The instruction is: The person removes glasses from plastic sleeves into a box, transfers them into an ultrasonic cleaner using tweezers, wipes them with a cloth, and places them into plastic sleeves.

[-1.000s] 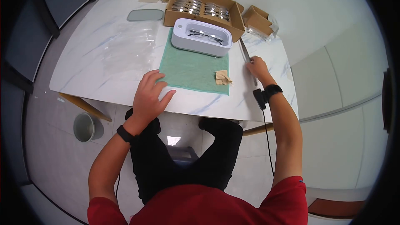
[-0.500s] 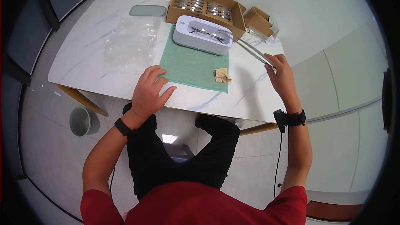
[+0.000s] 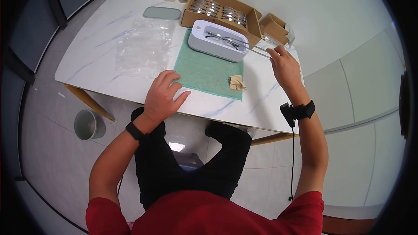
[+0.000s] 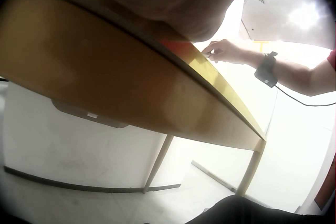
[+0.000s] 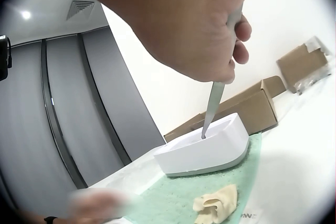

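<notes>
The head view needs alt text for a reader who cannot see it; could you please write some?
Seen from above, a seated person's right hand holds long tweezers reaching into a white tub with glasses inside, on a green cloth. The left hand rests flat at the table edge; behind is a box of glasses.

The table [image 3: 109,56] has a glossy white top that looks like marble, with faint blue-grey veins. The green mat [image 3: 204,72] is soft cloth with a matt, slightly rough surface. On it, the cleaning tub [image 3: 220,40] is smooth white plastic. The tongs [image 5: 215,100] are thin bare metal with a dull shine. The small beige cloth [image 3: 237,82] looks crumpled and soft. The boxes [image 3: 220,11] at the far side are matt brown cardboard. The bags [image 3: 143,45] on the left are clear, shiny plastic film.
</notes>
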The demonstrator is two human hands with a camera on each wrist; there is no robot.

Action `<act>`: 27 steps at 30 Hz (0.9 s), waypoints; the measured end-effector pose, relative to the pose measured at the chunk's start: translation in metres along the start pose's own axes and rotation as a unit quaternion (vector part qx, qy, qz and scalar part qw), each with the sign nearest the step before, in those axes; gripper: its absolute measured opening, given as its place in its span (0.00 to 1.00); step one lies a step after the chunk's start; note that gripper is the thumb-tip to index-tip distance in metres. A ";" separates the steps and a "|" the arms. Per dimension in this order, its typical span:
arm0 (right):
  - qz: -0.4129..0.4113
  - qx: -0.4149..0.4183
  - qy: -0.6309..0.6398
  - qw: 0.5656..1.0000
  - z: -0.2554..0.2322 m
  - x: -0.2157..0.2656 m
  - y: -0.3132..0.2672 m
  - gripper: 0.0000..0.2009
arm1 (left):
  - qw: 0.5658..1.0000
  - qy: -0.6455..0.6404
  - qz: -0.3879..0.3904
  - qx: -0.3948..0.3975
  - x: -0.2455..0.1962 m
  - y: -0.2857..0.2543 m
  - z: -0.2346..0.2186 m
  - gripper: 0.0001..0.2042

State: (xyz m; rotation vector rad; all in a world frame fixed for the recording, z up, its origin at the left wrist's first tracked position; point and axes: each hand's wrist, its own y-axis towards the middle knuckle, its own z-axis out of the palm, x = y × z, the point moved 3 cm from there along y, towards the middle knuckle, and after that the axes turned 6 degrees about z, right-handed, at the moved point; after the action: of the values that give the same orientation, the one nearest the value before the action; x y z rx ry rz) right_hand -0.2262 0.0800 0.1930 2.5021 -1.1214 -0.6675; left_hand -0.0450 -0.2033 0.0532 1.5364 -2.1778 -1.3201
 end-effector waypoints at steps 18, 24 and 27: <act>0.054 -0.040 0.067 0.995 -0.046 -0.001 -0.018 0.14 | 1.000 -0.002 0.003 0.002 0.001 0.000 0.000 0.09; 0.044 0.021 0.117 0.992 -0.079 0.032 -0.047 0.15 | 1.000 -0.009 0.001 0.016 0.001 0.001 0.000 0.09; 0.015 0.059 0.124 0.990 -0.059 0.044 -0.052 0.14 | 1.000 -0.014 -0.002 0.023 0.000 0.001 0.000 0.09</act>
State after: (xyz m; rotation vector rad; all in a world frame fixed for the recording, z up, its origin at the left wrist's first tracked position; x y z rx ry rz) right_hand -0.1371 0.0856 0.2061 2.5726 -1.1330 -0.2781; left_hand -0.0463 -0.2031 0.0539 1.5491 -2.2384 -1.3095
